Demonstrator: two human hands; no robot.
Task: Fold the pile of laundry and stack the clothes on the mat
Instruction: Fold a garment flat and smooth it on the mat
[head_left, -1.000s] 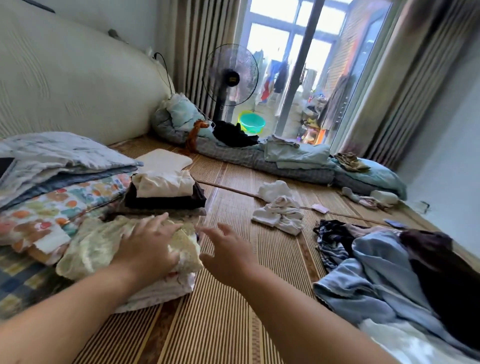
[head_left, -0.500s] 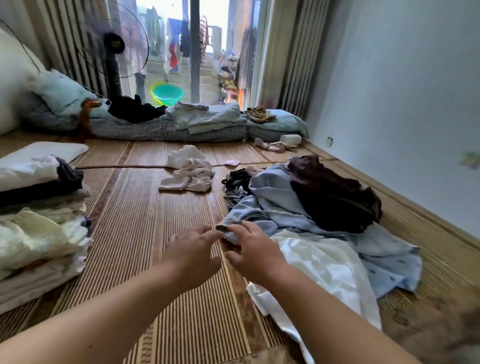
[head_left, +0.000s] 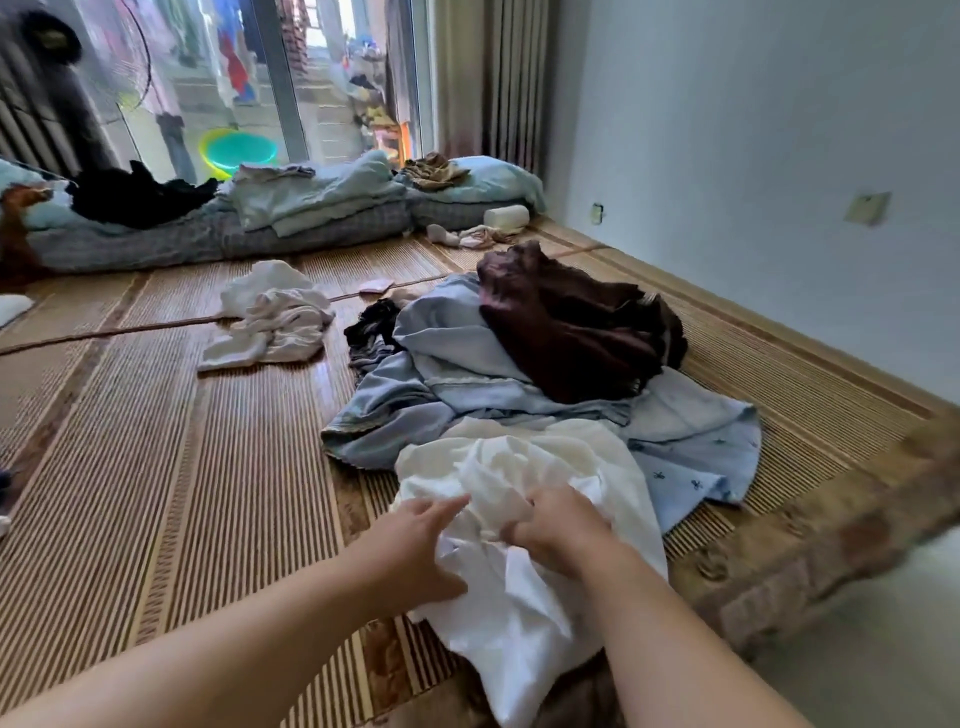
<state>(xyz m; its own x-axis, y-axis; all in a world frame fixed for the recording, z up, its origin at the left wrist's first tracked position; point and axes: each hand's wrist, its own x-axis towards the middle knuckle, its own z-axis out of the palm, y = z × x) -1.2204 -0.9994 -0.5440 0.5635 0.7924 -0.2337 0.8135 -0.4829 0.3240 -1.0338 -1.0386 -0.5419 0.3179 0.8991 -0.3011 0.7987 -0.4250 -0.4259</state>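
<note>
A pile of unfolded laundry lies on the striped bamboo mat (head_left: 218, 467). Nearest me is a crumpled white garment (head_left: 519, 613). Behind it lie a light blue garment (head_left: 457, 364) and a dark brown garment (head_left: 571, 327). My right hand (head_left: 558, 527) grips a bunch of the white cloth, fingers curled into it. My left hand (head_left: 421, 551) lies against the white garment's left edge with its fingers extended. The folded stacks are out of view to the left.
Loose white clothes (head_left: 270, 322) lie farther back on the mat. A dark striped piece (head_left: 371, 332) sticks out from the pile's left side. Bedding and pillows (head_left: 291, 208) line the glass door. A wall runs along the right side.
My view has swung right, away from the folded stacks. Both hands have moved from the bare mat onto the white garment, and my right hand has taken hold of it.
</note>
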